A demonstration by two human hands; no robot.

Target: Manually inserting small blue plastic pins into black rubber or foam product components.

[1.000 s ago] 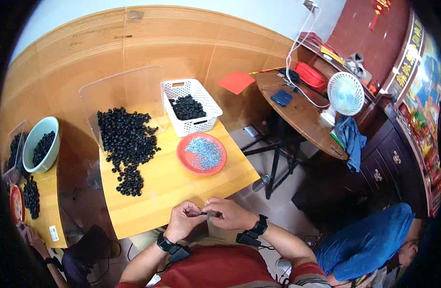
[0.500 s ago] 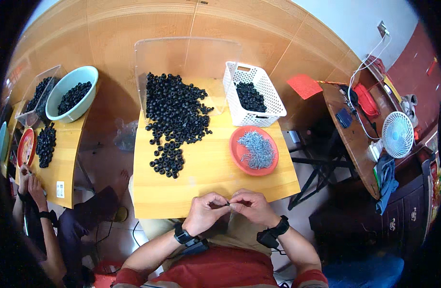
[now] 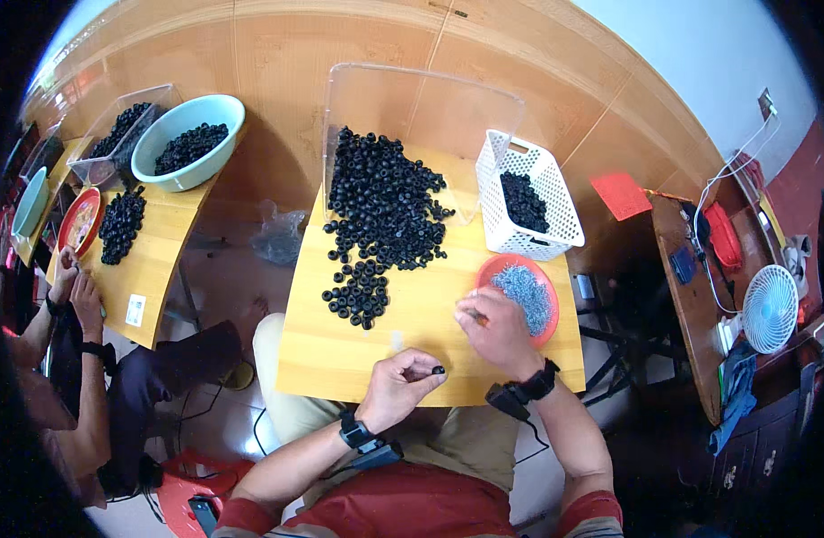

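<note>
Pinching a black piece (image 3: 439, 369) in left hand (image 3: 396, 389), right hand (image 3: 500, 334), grip unclear, hiding part of red plate (image 3: 554, 309)

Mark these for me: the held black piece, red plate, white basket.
Black piece (image 3: 439, 369): head view, its exposed end, pinched in the left hand (image 3: 395, 386).
Red plate (image 3: 488, 268): head view, upper-left rim.
White basket (image 3: 510, 240): head view, perforated wall on the near side.

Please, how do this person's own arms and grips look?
The left grip and right grip are gloveless. Behind each sits a black strap with a dark boxy device; a dark cable hangs at the right one. The red sleeves show greyish stripes.
</note>
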